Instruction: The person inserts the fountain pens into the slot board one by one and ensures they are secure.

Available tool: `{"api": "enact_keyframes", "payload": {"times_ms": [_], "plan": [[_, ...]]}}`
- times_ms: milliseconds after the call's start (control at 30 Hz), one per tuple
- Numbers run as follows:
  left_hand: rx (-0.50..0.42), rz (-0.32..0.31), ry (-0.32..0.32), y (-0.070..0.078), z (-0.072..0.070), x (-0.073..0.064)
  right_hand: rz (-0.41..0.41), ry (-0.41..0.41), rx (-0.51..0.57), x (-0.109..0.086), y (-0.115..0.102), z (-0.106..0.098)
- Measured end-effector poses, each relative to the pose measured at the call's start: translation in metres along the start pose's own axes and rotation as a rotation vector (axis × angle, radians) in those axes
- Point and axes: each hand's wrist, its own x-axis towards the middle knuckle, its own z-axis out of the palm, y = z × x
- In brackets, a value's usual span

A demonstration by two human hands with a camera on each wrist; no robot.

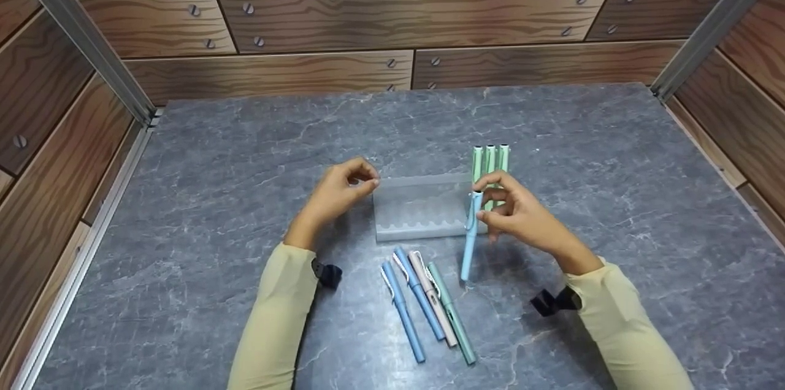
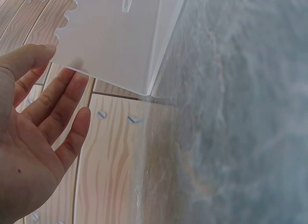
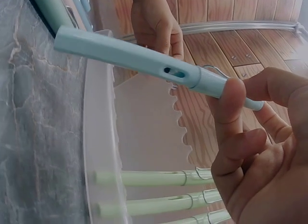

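Observation:
My right hand (image 1: 520, 213) pinches a light blue pen (image 1: 468, 252) near its capped upper end, between thumb and fingers. The pen slants downward just in front of the right part of a clear frosted pen stand (image 1: 423, 203) with notched edges. Three light green pens (image 1: 478, 160) stand side by side in the stand's right end, partly hidden behind the right hand. At the stand's left corner my left hand (image 1: 340, 191) pinches the edge between thumb and fingertips; the left wrist view shows the thumb (image 2: 36, 56) at the notched panel and the other fingers spread loosely.
In front of the stand, two blue pens (image 1: 405, 316), a greyish-pink pen (image 1: 435, 304) and a darker green pen (image 1: 457, 322) lie close together on the grey marbled table (image 1: 245, 151). Wood-patterned panels (image 1: 417, 16) and metal posts (image 1: 92, 40) enclose the table.

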Motion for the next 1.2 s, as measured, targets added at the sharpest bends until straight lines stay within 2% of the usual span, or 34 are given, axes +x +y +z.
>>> {"api": "enact_keyframes", "payload": {"times_ms": [267, 433, 600, 767, 1200], "plan": [[0.005, 0.012, 0.000, -0.001, -0.001, 0.000, -0.084, 0.016, 0.022, 0.003, -0.001, -0.003], [-0.006, 0.013, -0.005, 0.000, -0.001, 0.000, -0.074, 0.052, 0.007, 0.006, -0.003, -0.005], [-0.004, 0.016, -0.002, 0.000, -0.001, 0.000, -0.058, 0.076, -0.052, 0.009, -0.005, -0.006], [-0.012, 0.010, -0.004, 0.000, -0.001, 0.000, -0.080, 0.084, -0.098, 0.010, -0.003, -0.008], [-0.024, 0.018, -0.008, -0.001, -0.001, -0.001, -0.121, 0.151, -0.113, 0.017, -0.001, -0.012]]}}
